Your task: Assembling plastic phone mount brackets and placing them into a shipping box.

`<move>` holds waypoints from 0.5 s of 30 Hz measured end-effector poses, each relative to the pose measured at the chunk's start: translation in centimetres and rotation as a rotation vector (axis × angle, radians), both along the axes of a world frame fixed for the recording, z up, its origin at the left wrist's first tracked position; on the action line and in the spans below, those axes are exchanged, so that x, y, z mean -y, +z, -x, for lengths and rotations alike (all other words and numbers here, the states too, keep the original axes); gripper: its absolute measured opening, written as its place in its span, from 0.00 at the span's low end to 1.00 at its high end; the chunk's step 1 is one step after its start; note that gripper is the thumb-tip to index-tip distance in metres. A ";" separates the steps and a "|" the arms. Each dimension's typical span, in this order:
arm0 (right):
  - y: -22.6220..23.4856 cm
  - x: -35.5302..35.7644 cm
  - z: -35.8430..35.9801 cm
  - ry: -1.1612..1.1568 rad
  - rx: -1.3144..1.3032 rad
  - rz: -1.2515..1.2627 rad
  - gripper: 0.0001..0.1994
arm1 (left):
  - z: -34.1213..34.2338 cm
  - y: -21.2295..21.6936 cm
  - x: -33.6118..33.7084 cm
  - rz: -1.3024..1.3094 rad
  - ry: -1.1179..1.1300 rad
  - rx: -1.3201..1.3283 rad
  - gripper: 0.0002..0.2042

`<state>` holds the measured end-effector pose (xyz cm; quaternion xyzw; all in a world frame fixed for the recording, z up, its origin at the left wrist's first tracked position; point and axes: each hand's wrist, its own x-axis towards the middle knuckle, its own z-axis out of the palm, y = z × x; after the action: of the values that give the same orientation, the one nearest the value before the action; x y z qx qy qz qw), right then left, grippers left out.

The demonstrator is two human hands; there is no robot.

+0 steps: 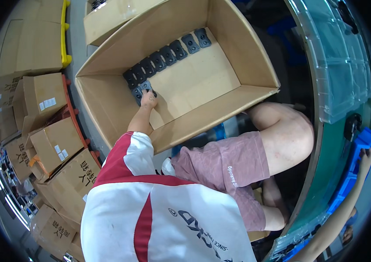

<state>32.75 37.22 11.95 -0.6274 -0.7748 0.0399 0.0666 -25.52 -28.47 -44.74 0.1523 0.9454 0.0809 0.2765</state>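
Inside the large cardboard box [203, 94], my left hand [149, 101] is closed around a dark plastic plate [145, 86] with holes. A similar plate [136, 94] lies right beside it. Several more such plates [168, 55] form a slanting row along the far side of the box floor. At the far right, my right arm reaches up from the lower edge. My right hand [364, 159] is at the blue bin [366, 140]; its fingers are small and partly dark, so its grip is unclear.
Opened cartons [47, 98] are stacked on the left beside a red pallet edge [72, 107]. A clear plastic tray [338, 65] lies on the green worktop [325, 144] at right. My bent knee [292, 135] is close to the box's near right corner. Another carton [111, 19] stands behind.
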 end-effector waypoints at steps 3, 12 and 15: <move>0.6 1.1 -0.3 -0.024 0.004 -0.095 0.12 | -1.8 0.2 -4.7 -0.032 -0.110 0.102 0.17; 3.3 13.0 4.1 0.008 -0.407 -0.197 0.14 | -6.8 7.2 -14.4 -0.477 -0.084 0.556 0.09; 4.3 18.8 5.0 -0.032 -0.797 -0.040 0.14 | -6.4 16.8 -19.3 -1.042 0.276 1.018 0.08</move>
<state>27.71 18.44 16.30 -0.5732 -0.6791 0.2641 0.3748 -19.10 -9.17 -27.91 0.0873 0.5499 0.6139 0.5596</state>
